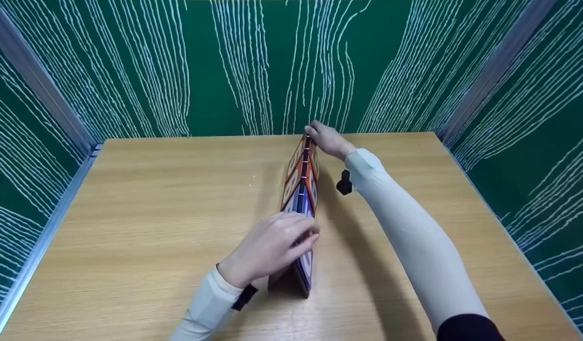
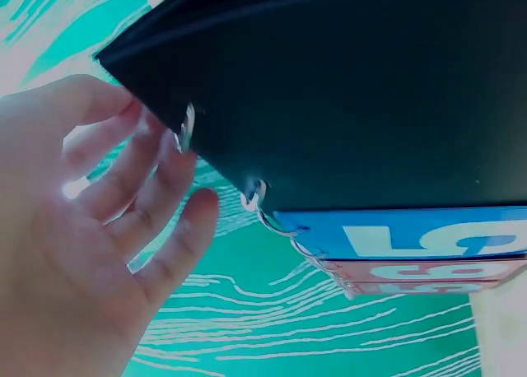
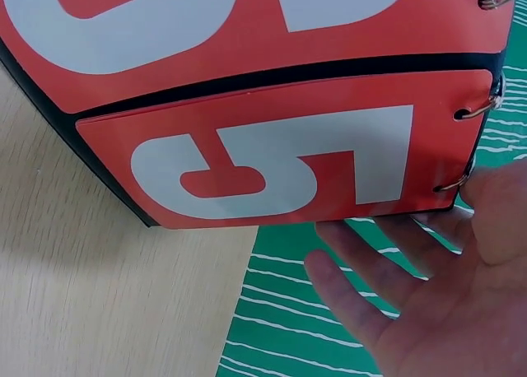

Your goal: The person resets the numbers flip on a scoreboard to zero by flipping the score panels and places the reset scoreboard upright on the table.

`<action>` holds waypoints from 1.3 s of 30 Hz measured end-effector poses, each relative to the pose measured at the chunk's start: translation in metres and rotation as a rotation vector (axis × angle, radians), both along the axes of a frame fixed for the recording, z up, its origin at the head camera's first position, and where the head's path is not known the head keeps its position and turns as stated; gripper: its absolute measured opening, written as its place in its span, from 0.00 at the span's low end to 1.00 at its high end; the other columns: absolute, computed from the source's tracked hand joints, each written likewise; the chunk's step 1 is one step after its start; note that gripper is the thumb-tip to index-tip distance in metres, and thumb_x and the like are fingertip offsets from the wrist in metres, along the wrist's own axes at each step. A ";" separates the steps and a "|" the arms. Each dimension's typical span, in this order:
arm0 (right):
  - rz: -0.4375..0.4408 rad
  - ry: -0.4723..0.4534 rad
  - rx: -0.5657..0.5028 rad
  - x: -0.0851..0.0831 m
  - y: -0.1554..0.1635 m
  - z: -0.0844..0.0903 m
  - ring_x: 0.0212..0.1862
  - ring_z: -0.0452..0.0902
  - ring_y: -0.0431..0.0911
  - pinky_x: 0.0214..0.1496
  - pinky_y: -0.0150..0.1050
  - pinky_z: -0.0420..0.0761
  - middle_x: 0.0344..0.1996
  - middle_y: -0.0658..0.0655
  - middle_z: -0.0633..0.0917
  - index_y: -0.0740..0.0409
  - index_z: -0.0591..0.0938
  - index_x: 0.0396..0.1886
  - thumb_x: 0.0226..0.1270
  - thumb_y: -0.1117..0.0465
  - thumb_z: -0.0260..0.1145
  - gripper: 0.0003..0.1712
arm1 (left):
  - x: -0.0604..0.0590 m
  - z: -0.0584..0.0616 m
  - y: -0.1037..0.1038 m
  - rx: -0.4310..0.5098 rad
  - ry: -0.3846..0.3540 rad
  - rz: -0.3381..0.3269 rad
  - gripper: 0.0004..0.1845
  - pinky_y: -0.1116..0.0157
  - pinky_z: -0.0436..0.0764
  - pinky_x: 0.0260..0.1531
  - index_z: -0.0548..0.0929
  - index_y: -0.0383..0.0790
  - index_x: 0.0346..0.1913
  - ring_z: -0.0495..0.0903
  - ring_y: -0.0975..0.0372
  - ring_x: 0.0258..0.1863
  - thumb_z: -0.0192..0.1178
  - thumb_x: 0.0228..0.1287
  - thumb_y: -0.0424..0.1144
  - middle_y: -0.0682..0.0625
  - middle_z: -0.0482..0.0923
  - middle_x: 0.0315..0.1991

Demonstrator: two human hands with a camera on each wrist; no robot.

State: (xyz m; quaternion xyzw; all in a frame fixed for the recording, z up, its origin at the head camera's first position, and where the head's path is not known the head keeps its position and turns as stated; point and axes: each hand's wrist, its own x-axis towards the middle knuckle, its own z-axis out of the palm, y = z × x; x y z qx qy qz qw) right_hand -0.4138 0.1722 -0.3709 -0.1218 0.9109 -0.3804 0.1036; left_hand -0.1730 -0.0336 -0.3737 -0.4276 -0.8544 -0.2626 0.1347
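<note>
Pinches the tented flip scoreboard (image 1: 302,187) at its far top edge with right hand (image 1: 329,140); curves left hand (image 1: 273,243) over its near end, cannot tell whether gripping.

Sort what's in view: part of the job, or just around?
Job:
scoreboard, standing tented
left hand, at its near end
right hand, at its far end

Just around:
table, only supporting
green walls
wrist cameras, worn

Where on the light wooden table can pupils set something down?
Free: the table from tented red-and-blue number flipboard to white-streaked green left wall; also between pale right sleeve and right wall. Crowded: along the flipboard, by left hand and right hand.
</note>
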 end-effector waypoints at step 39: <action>-0.006 0.009 0.012 0.002 0.000 0.000 0.52 0.73 0.52 0.59 0.50 0.73 0.47 0.57 0.75 0.56 0.70 0.58 0.85 0.46 0.40 0.22 | -0.073 -0.079 -0.043 -0.147 -0.670 0.129 0.42 0.46 0.74 0.69 0.67 0.40 0.74 0.74 0.44 0.69 0.73 0.56 0.32 0.39 0.74 0.70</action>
